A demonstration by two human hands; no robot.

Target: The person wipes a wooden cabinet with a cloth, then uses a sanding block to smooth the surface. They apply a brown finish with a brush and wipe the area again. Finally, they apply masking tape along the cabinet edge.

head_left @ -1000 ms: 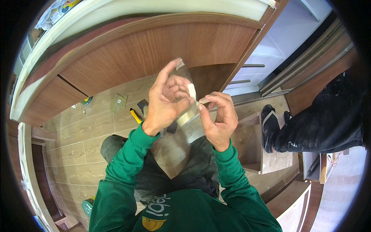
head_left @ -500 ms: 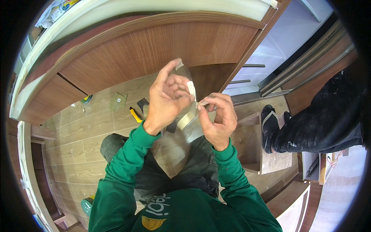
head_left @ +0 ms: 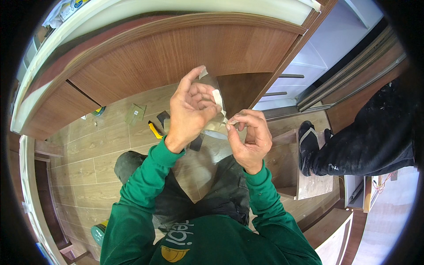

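Observation:
My left hand (head_left: 191, 112) grips a thin clear plastic strip (head_left: 213, 82), thumb against curled fingers, index finger stretched up along its far end. A bit of tape (head_left: 202, 72) sits by that fingertip, and a pale piece of masking tape (head_left: 217, 98) lies on the strip beside my other fingers. Close by, my right hand (head_left: 251, 139) pinches the end of a narrow piece of tape (head_left: 224, 118) between thumb and forefinger. A pale, ring-like loop that looks like a tape roll (head_left: 215, 134) shows below and between my hands; what bears it is hidden.
On the wood-look floor (head_left: 79, 163) lie a yellow-black utility knife (head_left: 154, 130), a dark flat piece (head_left: 163, 117) and a greenish square (head_left: 135, 114). A curved wooden panel (head_left: 176, 53) stands ahead. At right, another person's sandalled foot (head_left: 309, 145) rests on a wooden box (head_left: 314, 187).
The pale loop below my hands has turned, from a hanging curved band to a flatter ring. The tape at my right fingertips has shifted slightly; both hands stay nearly in place.

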